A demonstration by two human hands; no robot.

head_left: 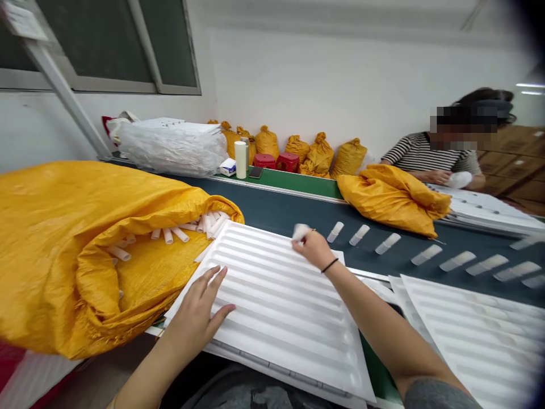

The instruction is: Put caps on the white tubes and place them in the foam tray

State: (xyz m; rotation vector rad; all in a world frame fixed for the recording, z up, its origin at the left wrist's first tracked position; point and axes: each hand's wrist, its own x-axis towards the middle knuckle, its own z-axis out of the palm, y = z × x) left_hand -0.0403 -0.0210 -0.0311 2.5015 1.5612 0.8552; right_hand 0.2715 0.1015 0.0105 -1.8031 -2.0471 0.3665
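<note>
In front of me lies a white ribbed plastic tray (272,301) with long parallel grooves. My left hand (200,304) is over the tray's left edge, fingers spread and holding nothing. At the far right corner, my right hand (314,247) is closed around a small white tube (300,232), partly hidden by the fingers. To the left, a large yellow woven sack (85,210) gapes, with several white tubes (170,234) spilling from its mouth. Past my right hand, a row of translucent white tubes (388,243) lies spaced out along the dark belt (281,210).
A second ribbed tray (477,335) rests at the right. Across the belt are a yellow sack (392,199) and a co-worker (434,153) holding something white. A plastic-wrapped stack (170,147), a pale cylinder (240,159) and a phone (256,172) sit along the far side.
</note>
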